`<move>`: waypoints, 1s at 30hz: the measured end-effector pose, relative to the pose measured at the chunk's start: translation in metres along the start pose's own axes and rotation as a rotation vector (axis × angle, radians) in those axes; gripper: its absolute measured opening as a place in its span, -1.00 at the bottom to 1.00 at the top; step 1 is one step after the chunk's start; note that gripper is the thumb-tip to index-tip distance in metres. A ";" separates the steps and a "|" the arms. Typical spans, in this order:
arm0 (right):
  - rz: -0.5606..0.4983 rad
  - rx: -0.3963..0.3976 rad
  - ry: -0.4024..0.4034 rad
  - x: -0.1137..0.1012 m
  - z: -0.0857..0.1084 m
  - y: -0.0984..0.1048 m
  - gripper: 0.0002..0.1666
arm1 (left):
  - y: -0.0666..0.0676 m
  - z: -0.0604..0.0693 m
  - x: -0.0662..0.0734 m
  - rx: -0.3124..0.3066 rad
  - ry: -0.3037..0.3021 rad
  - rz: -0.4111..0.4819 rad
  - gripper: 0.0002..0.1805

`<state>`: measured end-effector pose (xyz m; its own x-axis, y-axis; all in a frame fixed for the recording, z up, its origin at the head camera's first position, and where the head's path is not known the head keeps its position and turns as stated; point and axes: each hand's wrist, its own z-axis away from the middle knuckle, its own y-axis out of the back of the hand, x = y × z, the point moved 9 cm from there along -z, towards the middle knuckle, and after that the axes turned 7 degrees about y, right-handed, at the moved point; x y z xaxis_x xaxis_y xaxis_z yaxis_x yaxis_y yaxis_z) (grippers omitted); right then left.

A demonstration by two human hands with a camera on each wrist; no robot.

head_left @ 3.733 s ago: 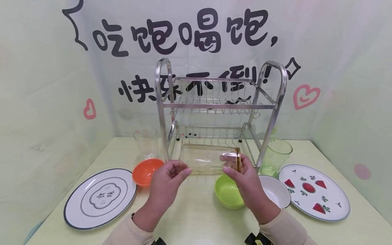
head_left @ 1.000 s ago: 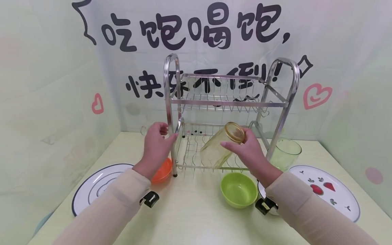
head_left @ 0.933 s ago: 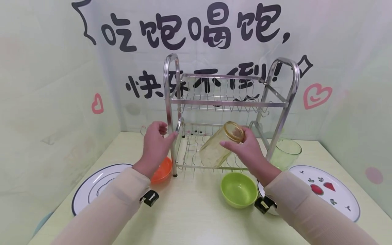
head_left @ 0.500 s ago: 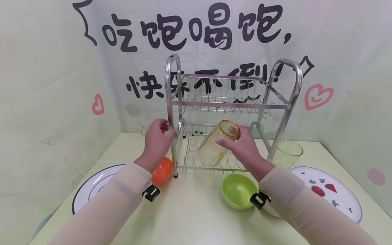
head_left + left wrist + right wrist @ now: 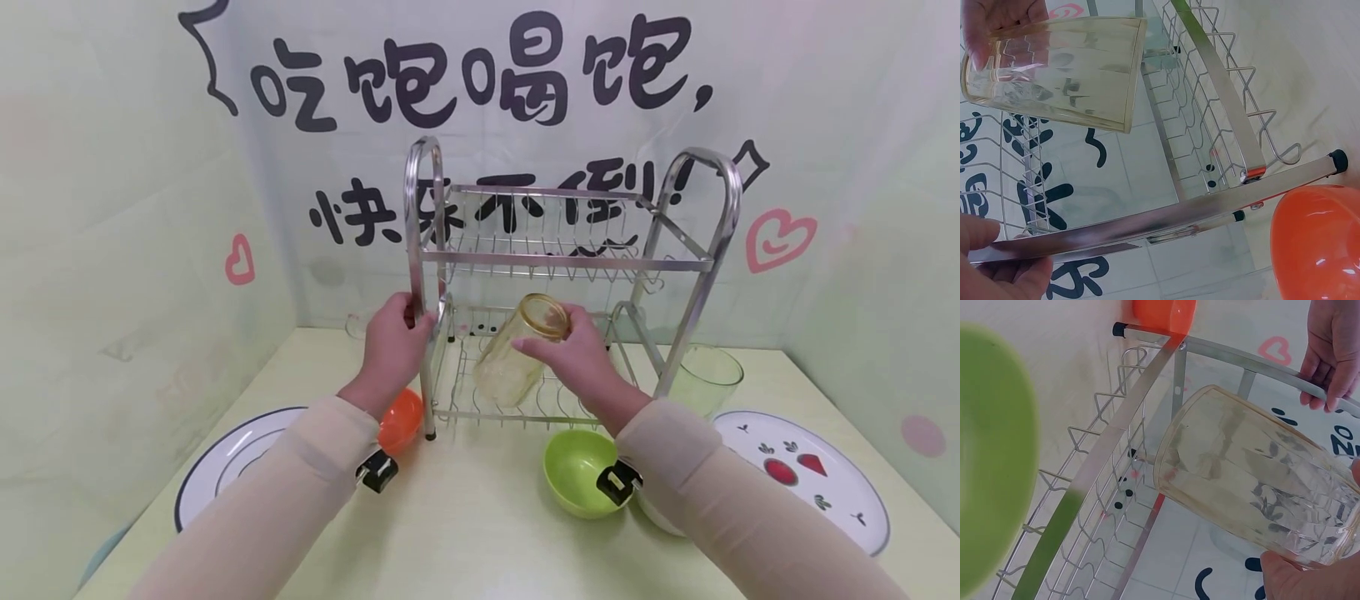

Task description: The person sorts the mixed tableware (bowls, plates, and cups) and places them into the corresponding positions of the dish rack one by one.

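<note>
My right hand (image 5: 581, 358) holds a pale amber glass tumbler (image 5: 504, 367) near its upper, ringed end. The tumbler tilts inside the lower tier of a metal dish rack (image 5: 562, 262), its wider end pointing down and left in the head view. Whether it touches the lower wires cannot be told. My left hand (image 5: 393, 350) grips the rack's left front post; in the left wrist view its thumb and fingers (image 5: 1029, 275) lie on opposite sides of that bar. In the right wrist view, the tumbler (image 5: 1241, 475) spans the space between the rack's bars.
An orange bowl (image 5: 400, 423) sits by the rack's left foot, a green bowl (image 5: 577, 471) in front. On the right stand a green glass (image 5: 705, 379) and a fruit-patterned plate (image 5: 813, 467). A blue-rimmed plate (image 5: 225, 458) lies left, partly under my sleeve. A white bowl is mostly hidden.
Both hands first held the tumbler sideways before the rack. My left hand has since moved to the post and closed round it. My right hand has brought the tumbler into the lower tier, shifting left.
</note>
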<state>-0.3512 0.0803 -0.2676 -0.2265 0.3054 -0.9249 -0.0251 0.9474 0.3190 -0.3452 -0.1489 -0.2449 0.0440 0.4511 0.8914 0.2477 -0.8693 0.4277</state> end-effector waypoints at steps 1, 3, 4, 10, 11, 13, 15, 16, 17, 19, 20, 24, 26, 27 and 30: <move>-0.003 -0.004 -0.005 0.000 -0.001 -0.002 -0.03 | 0.000 0.000 -0.001 0.001 0.001 -0.001 -0.60; 0.006 -0.007 -0.016 0.000 -0.002 -0.005 -0.03 | 0.000 0.000 -0.002 -0.005 -0.001 -0.007 -0.62; 0.009 -0.008 -0.020 0.001 -0.003 -0.007 -0.03 | 0.000 0.000 -0.002 -0.009 -0.001 -0.014 -0.64; 0.001 -0.015 0.003 -0.002 -0.011 -0.017 -0.02 | 0.001 -0.003 -0.002 -0.027 -0.008 -0.053 -0.75; 0.002 -0.016 0.007 -0.003 -0.012 -0.018 -0.02 | 0.001 -0.004 -0.002 -0.029 -0.009 -0.056 -0.76; 0.007 -0.020 0.008 -0.003 -0.015 -0.021 -0.02 | 0.000 -0.005 -0.001 -0.033 -0.009 -0.062 -0.77; 0.014 -0.028 0.009 -0.002 -0.017 -0.024 -0.03 | 0.000 -0.005 -0.001 -0.037 -0.012 -0.066 -0.78; 0.017 -0.033 0.012 -0.002 -0.018 -0.026 -0.04 | 0.001 -0.005 -0.001 -0.038 -0.017 -0.068 -0.78; 0.017 -0.037 0.014 -0.002 -0.019 -0.028 -0.05 | 0.001 -0.005 0.000 -0.038 -0.022 -0.073 -0.79; 0.019 -0.047 0.019 -0.001 -0.021 -0.032 -0.06 | 0.001 -0.005 0.001 -0.040 -0.034 -0.082 -0.79; 0.023 -0.052 0.019 -0.001 -0.022 -0.033 -0.07 | 0.001 -0.005 0.002 -0.041 -0.041 -0.088 -0.79; 0.026 -0.072 0.014 0.001 -0.024 -0.040 -0.09 | 0.001 -0.005 0.004 -0.045 -0.058 -0.108 -0.80; 0.028 -0.082 0.013 0.001 -0.025 -0.043 -0.09 | 0.002 -0.004 0.004 -0.044 -0.062 -0.112 -0.80; 0.029 -0.085 0.015 0.001 -0.026 -0.045 -0.09 | 0.002 -0.004 0.004 -0.043 -0.063 -0.111 -0.81; 0.033 -0.094 0.016 0.004 -0.028 -0.051 -0.10 | 0.003 -0.005 0.004 -0.041 -0.061 -0.111 -0.81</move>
<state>-0.3776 0.0306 -0.2815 -0.2440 0.3345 -0.9103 -0.1084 0.9233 0.3684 -0.3489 -0.1505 -0.2395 0.0777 0.5556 0.8278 0.2144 -0.8202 0.5303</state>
